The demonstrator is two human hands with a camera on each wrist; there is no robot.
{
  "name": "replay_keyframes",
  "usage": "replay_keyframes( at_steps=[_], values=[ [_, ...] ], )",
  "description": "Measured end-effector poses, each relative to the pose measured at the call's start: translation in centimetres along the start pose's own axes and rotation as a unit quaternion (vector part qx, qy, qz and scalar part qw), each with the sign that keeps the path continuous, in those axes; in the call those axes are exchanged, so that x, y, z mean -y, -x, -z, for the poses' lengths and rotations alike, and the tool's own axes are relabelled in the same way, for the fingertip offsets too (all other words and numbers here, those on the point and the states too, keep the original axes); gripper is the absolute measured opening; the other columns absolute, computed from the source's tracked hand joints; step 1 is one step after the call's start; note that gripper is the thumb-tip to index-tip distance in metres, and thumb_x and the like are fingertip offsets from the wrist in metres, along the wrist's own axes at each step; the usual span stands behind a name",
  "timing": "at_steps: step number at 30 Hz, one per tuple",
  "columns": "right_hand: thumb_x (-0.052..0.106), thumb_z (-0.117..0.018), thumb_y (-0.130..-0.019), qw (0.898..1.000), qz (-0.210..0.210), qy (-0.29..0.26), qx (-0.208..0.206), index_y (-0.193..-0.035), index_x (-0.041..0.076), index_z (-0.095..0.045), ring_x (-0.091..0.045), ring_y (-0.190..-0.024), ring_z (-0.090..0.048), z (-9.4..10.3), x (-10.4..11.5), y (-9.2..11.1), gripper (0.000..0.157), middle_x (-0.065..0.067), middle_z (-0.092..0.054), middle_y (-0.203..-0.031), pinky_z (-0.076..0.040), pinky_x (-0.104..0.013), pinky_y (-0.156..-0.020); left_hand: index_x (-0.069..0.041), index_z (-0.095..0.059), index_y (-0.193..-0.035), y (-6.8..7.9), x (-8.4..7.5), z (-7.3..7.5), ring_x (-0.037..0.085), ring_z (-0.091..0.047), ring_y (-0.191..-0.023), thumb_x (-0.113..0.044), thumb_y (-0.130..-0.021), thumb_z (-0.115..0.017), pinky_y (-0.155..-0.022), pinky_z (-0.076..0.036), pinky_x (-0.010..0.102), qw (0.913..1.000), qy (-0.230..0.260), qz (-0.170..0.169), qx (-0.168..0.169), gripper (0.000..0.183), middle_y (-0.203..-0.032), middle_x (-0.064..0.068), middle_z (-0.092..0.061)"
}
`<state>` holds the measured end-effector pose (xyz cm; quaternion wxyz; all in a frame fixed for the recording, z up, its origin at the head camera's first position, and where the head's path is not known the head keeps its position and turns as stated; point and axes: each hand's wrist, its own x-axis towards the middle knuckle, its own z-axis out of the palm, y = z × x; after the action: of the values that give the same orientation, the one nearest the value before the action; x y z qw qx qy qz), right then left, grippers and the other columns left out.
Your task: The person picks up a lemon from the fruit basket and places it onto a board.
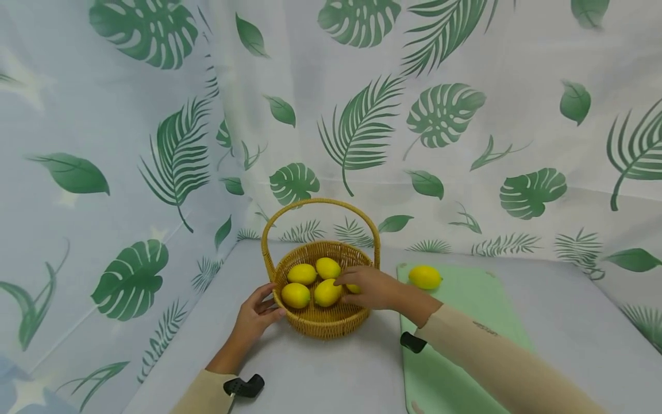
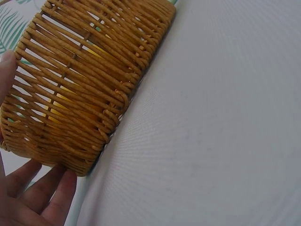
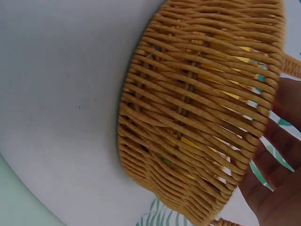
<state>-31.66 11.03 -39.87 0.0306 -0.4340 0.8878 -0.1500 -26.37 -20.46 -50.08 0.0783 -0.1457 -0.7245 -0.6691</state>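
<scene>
A round wicker basket with a tall arched handle holds several yellow lemons. My left hand is at the basket's left side, its fingertips touching the outer wall. In the left wrist view, fingers lie against the woven side. My right hand reaches over the right rim into the basket. Part of a lemon shows between its fingers and thumb, which hold it; the rest is covered by the hand. In the right wrist view, the fingers pass behind the rim, and their tips are hidden.
One more lemon lies on a light green mat to the right, beyond my right forearm. The table is covered in white. Leaf-printed curtains hang behind and to the left.
</scene>
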Motion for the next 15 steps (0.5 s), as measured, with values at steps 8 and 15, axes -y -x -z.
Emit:
replay_keyframes(
  at_steps=[8,15],
  values=[
    [0.025,-0.071,-0.091,0.999,0.004,0.033,0.030,-0.124,0.014,-0.067,-0.016,-0.113,-0.055,-1.0,-0.4,-1.7,0.035,0.002,-0.061,-0.121,-0.046,-0.035,-0.098,0.000,-0.047,-0.140,0.1,0.4,0.1,0.043,-0.051,-0.121,-0.001,-0.083,-0.076,-0.088,-0.052,0.030,0.9999,-0.010,-0.006,-0.008,0.065,-0.145,0.026,-0.040],
    [0.021,-0.074,-0.089,0.999,-0.002,0.027,0.041,-0.126,0.013,-0.066,-0.017,-0.115,-0.055,-1.0,-0.2,-2.7,0.039,0.001,-0.060,-0.124,-0.045,-0.036,-0.099,0.003,-0.044,-0.141,0.0,-0.1,0.0,0.045,-0.049,-0.122,0.001,-0.083,-0.075,-0.089,-0.052,0.030,1.0000,0.000,-0.002,0.005,0.066,-0.146,0.028,-0.038]
  ],
)
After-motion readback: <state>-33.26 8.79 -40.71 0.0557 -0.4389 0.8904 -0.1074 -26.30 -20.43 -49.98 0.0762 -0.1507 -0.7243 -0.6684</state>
